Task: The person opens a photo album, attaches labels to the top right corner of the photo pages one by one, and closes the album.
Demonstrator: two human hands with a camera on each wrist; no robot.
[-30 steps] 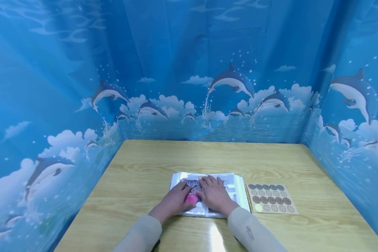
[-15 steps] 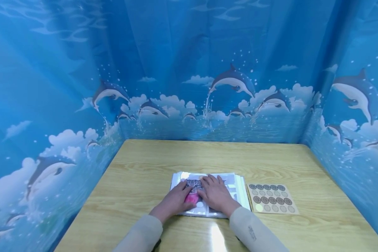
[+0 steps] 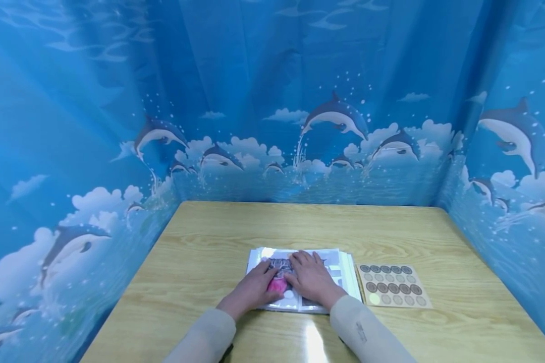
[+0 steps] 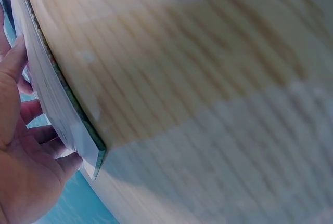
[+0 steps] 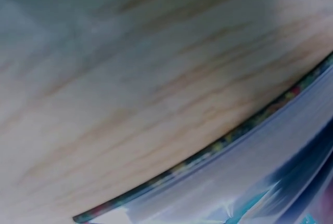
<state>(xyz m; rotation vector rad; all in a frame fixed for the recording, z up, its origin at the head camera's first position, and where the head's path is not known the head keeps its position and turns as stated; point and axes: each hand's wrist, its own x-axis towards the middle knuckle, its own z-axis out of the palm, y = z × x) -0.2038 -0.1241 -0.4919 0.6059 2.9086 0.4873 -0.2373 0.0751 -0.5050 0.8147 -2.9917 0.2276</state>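
The left hand (image 3: 253, 286) and right hand (image 3: 312, 278) are resting on an open photo album (image 3: 291, 302), fingers lying outstretched, gripping nothing. The album is lying directly beneath both hands; a sheet of round stickers (image 3: 394, 286) is lying just right of the right hand.

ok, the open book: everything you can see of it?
The open book lies face up on the wood-grain table. Its thick stack of pages looks white and glossy, perhaps plastic-sleeved; a picture with grey stripes and a pink patch shows on the left page. The cover's edge is dark with multicoloured flecks. The left grip rests on the left page, the right grip mostly on the right page.
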